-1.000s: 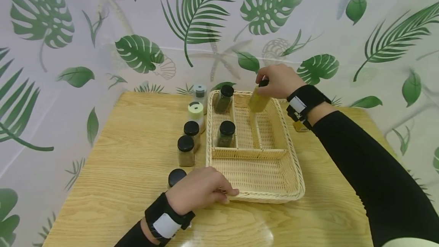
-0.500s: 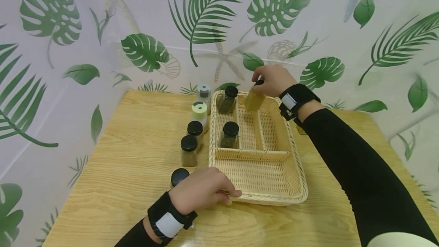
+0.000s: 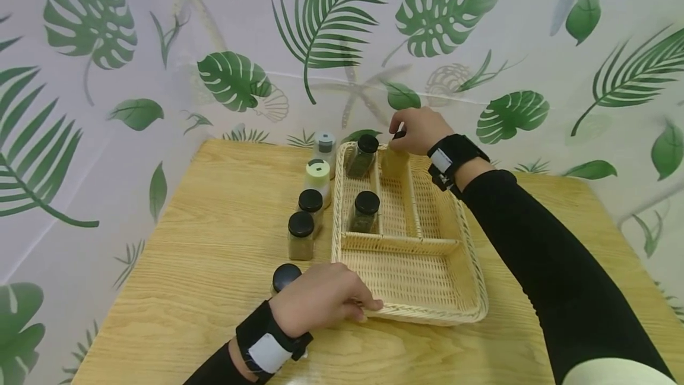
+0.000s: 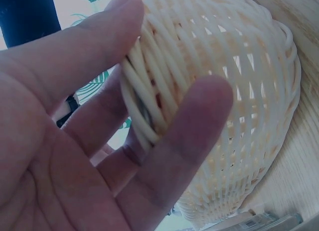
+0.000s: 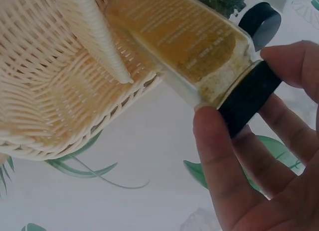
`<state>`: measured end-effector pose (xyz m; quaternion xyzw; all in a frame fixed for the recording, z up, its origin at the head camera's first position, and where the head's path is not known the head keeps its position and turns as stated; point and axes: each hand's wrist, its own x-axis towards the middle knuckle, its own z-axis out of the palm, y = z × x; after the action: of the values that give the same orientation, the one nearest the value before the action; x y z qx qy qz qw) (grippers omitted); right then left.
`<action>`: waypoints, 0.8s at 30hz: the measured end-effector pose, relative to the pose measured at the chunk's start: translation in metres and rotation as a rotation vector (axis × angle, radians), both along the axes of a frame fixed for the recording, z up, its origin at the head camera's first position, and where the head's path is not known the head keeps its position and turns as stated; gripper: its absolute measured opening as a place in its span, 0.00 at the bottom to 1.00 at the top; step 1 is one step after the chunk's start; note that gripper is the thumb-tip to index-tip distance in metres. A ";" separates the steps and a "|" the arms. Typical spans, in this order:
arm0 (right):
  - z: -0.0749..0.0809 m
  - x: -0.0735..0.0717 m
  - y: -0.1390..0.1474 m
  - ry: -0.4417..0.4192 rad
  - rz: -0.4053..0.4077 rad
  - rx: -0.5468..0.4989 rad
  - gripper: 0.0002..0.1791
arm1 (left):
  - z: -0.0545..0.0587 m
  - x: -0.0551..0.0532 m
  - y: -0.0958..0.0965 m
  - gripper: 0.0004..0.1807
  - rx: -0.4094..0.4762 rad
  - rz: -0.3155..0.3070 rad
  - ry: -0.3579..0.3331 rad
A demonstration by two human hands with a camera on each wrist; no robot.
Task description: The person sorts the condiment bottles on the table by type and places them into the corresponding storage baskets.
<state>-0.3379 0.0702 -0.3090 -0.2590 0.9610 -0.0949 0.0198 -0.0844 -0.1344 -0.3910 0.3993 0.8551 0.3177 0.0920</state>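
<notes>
A wicker basket with several compartments stands on the wooden table. My left hand grips its near rim toward the left corner; the left wrist view shows thumb and fingers on either side of the woven edge. At the far end, my right hand pinches a spice jar of yellow powder near its black lid. The jar hangs tilted in the back of the middle compartment; whether its base touches the bottom is hidden. Two black-lidded jars of dark green contents, one far and one near, occupy the left compartment.
Left of the basket runs a line of jars: one with a pale lid, one with a yellow-green lid, and several black-lidded ones. Another black-lidded jar is partly behind my left hand. A leaf-patterned sheet rises behind the table.
My right hand has moved left and slightly down, lowering the yellow jar deeper into the middle compartment. My left hand keeps its grip on the rim. The head view has shifted slightly.
</notes>
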 end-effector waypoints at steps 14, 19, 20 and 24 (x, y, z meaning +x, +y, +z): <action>-0.011 -0.006 -0.007 -0.055 -0.043 0.022 0.13 | -0.001 -0.001 -0.001 0.09 0.002 0.002 0.027; -0.014 -0.008 -0.006 -0.058 -0.056 0.028 0.14 | -0.001 -0.002 -0.001 0.07 0.002 -0.002 0.031; -0.015 -0.008 -0.006 -0.056 -0.054 0.030 0.14 | -0.001 -0.002 -0.001 0.07 0.001 -0.001 0.032; -0.017 -0.008 -0.006 -0.059 -0.051 0.034 0.14 | 0.000 -0.001 -0.001 0.07 -0.002 0.001 0.025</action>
<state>-0.3463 0.0640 -0.3257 -0.2312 0.9677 -0.0864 0.0504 -0.0856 -0.1351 -0.3914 0.4026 0.8567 0.3119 0.0815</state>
